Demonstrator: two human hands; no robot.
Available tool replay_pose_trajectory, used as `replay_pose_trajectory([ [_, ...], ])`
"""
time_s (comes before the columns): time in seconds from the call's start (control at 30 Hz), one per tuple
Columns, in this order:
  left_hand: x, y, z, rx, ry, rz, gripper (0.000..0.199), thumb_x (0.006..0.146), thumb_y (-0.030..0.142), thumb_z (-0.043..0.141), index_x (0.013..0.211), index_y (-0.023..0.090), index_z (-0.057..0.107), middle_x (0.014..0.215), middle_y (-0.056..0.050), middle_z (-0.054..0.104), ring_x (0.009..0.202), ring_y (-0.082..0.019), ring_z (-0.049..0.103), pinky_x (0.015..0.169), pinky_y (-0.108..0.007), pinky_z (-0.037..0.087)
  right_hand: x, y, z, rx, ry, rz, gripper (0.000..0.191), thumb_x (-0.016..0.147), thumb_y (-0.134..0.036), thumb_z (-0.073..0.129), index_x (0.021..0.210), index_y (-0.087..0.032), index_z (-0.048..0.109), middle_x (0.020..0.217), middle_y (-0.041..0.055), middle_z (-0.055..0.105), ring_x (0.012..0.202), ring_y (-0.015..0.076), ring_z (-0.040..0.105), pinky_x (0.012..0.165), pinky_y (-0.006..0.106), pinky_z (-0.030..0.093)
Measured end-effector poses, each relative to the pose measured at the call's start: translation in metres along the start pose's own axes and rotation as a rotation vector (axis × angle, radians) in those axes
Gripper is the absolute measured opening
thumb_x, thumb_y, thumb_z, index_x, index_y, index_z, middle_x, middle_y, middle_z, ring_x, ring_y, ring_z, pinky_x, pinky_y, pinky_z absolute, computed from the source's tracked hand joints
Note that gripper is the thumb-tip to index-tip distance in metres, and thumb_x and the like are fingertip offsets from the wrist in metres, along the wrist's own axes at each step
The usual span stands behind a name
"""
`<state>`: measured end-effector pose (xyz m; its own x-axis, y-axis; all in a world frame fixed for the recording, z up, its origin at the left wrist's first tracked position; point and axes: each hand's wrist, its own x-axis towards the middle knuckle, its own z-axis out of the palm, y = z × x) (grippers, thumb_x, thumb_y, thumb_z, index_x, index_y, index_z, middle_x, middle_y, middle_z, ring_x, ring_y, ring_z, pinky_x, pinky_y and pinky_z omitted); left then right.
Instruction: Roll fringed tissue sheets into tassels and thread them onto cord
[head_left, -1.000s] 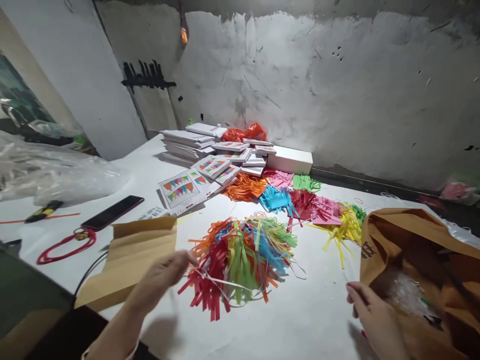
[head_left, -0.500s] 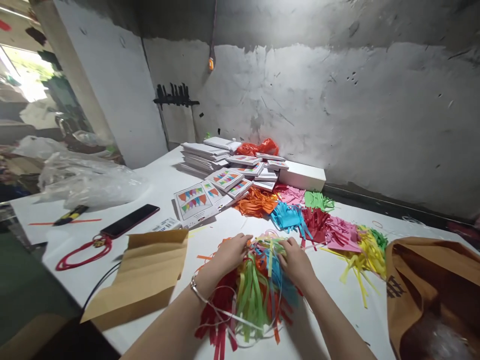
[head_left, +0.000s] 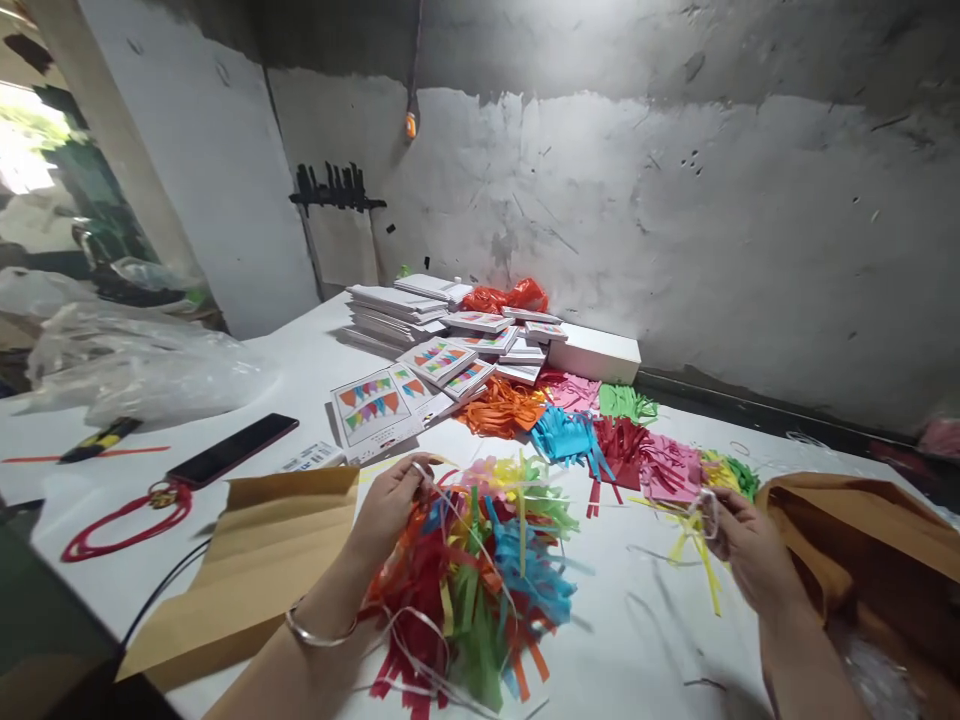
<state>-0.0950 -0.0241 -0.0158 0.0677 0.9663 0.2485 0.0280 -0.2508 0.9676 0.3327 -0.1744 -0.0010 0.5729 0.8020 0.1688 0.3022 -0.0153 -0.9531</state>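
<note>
A multicoloured bunch of fringed paper tassels lies on the white table in front of me, its strips red, orange, green, yellow and blue. At its upper left edge my left hand is closed, pinching a thin white ribbon. A silver bangle circles that wrist. Off to the right, apart from the bunch, my right hand is closed on white ribbon too, over the yellow strips. Loose white ribbon loops trail across the front of the tassels.
Behind stand flat-packed fringes, including a blue one, and printed cards in stacks. At left lie a brown paper sheet, a phone and a plastic bag. A brown bag sits at right.
My hands were together on top of the tassel bunch. They have since spread apart, the right one far to the right, both now with ribbon. The bunch lies looser.
</note>
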Motion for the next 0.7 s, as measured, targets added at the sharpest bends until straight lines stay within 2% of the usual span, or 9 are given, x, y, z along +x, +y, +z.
replay_pose_trajectory([
  [0.1,-0.002,0.005,0.004,-0.161,0.008,-0.039,0.035,0.081,0.053,0.062,0.087,0.019,0.066,0.055,0.005,0.049,0.046,-0.011,0.042,0.046,-0.022,0.037,-0.005,0.013,-0.054,-0.139,0.137,0.098,0.054,0.06,-0.07,0.064,0.086,-0.024,0.057,0.051,-0.0058,0.044,0.042,0.0134,0.041,0.043,0.027,0.032],
  [0.17,-0.005,0.007,0.01,-0.234,-0.012,-0.068,0.033,0.079,0.05,0.066,0.087,0.018,0.068,0.056,0.005,0.049,0.046,-0.011,0.043,0.046,-0.022,0.037,-0.007,0.024,-0.083,-0.296,0.181,0.165,0.037,0.055,-0.055,0.066,0.074,-0.023,0.06,0.051,0.0003,0.051,0.046,0.0194,0.049,0.048,0.034,0.039],
  [0.23,-0.01,0.009,0.018,-0.288,-0.043,-0.095,0.031,0.077,0.047,0.07,0.085,0.017,0.07,0.058,0.003,0.053,0.047,-0.01,0.045,0.046,-0.022,0.038,-0.011,0.03,-0.097,-0.459,0.182,0.206,0.019,0.053,-0.038,0.066,0.063,-0.023,0.061,0.054,0.0063,0.056,0.053,0.0268,0.057,0.055,0.041,0.044],
  [0.3,-0.015,0.012,0.027,-0.332,-0.07,-0.116,0.031,0.076,0.047,0.072,0.082,0.017,0.071,0.061,0.002,0.056,0.049,-0.01,0.046,0.047,-0.021,0.038,-0.018,0.032,-0.092,-0.588,0.162,0.194,0.007,0.055,-0.027,0.065,0.06,-0.023,0.063,0.065,0.0125,0.062,0.066,0.0342,0.063,0.066,0.05,0.046],
  [0.4,-0.023,0.017,0.037,-0.393,-0.099,-0.144,0.032,0.074,0.047,0.076,0.08,0.016,0.072,0.061,0.002,0.058,0.051,-0.009,0.047,0.048,-0.019,0.038,-0.03,0.026,-0.045,-0.662,0.034,0.057,0.019,0.064,-0.017,0.06,0.079,-0.02,0.071,0.105,0.0206,0.066,0.104,0.0396,0.063,0.093,0.056,0.042],
  [0.47,-0.028,0.022,0.042,-0.433,-0.111,-0.16,0.032,0.073,0.046,0.078,0.081,0.015,0.072,0.061,0.002,0.058,0.051,-0.009,0.048,0.049,-0.019,0.039,-0.039,0.022,0.004,-0.624,-0.172,-0.074,0.031,0.071,-0.012,0.058,0.097,-0.021,0.073,0.121,0.0145,0.065,0.123,0.0306,0.056,0.108,0.045,0.038],
  [0.53,-0.033,0.028,0.044,-0.473,-0.115,-0.17,0.031,0.072,0.043,0.079,0.08,0.015,0.072,0.06,0.002,0.059,0.052,-0.009,0.048,0.05,-0.019,0.041,-0.046,0.022,0.054,-0.57,-0.377,-0.163,0.033,0.08,-0.014,0.062,0.11,-0.023,0.07,0.13,0.0072,0.063,0.127,0.0234,0.054,0.112,0.04,0.036],
  [0.6,-0.037,0.032,0.043,-0.516,-0.109,-0.178,0.029,0.072,0.042,0.079,0.079,0.014,0.072,0.06,0.001,0.058,0.052,-0.009,0.047,0.05,-0.02,0.043,-0.052,0.027,0.094,-0.533,-0.519,-0.186,0.025,0.086,-0.025,0.069,0.111,-0.019,0.067,0.129,0.0071,0.062,0.125,0.0247,0.054,0.109,0.048,0.039],
  [0.7,-0.039,0.036,0.036,-0.588,-0.079,-0.195,0.024,0.075,0.039,0.076,0.076,0.015,0.071,0.062,0.001,0.059,0.054,-0.011,0.05,0.051,-0.021,0.046,-0.055,0.037,0.124,-0.451,-0.653,-0.129,0.026,0.093,-0.04,0.066,0.101,-0.015,0.065,0.109,0.0043,0.066,0.103,0.021,0.063,0.092,0.043,0.051],
])
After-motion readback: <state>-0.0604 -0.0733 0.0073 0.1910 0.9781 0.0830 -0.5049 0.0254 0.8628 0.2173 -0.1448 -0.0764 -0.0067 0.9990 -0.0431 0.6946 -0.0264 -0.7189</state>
